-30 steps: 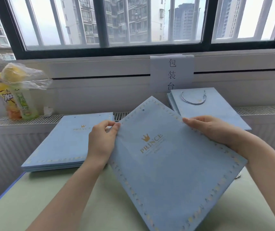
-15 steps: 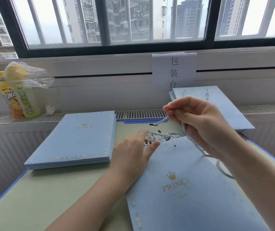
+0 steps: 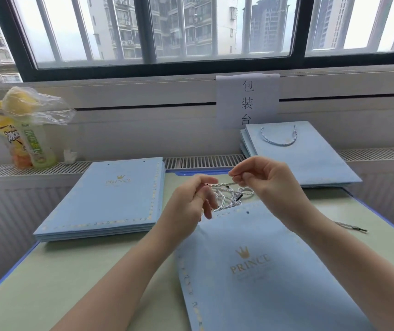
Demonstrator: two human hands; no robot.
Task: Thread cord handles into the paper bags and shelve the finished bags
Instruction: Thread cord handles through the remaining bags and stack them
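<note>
So both hands are up over the green table (image 3: 48,278), sharing one cord (image 3: 222,185). The left hand (image 3: 191,206) pinches one end between thumb and forefinger, the right hand (image 3: 267,185) pinches it a bit further along, and the stretch between them runs roughly 9 to 3 o'clock, rising slightly toward the right. It's a twisted white and pale-blue rope with a black tip near the left fingers.

Right under the hands there's a loose tangle of more cords (image 3: 234,197), same twisted look, black tips poking out in different directions. One more stray cord (image 3: 351,226) lies over at 3 o'clock near the table edge, well apart from the rest.

The bag (image 3: 263,271) being worked on lies flat at about 5 o'clock, light blue with a gold crown, "PRINCE" lettering and a gold dotted border. Its long axis runs from roughly 11 to 5 o'clock, with the top edge up by the cords, and a small punched hole shows there.

At 9 o'clock is a flat stack (image 3: 105,199) of the same blue bags, logo up, top edges with holes pointing at the window. At 1 o'clock, finished bags (image 3: 306,161) sit leaning over the radiator ledge, the top one with its cord handle looped on the face.

Two drink bottles (image 3: 24,139) under a plastic wrap stand at 10 o'clock, and a paper sign (image 3: 248,101) hangs at 12.
</note>
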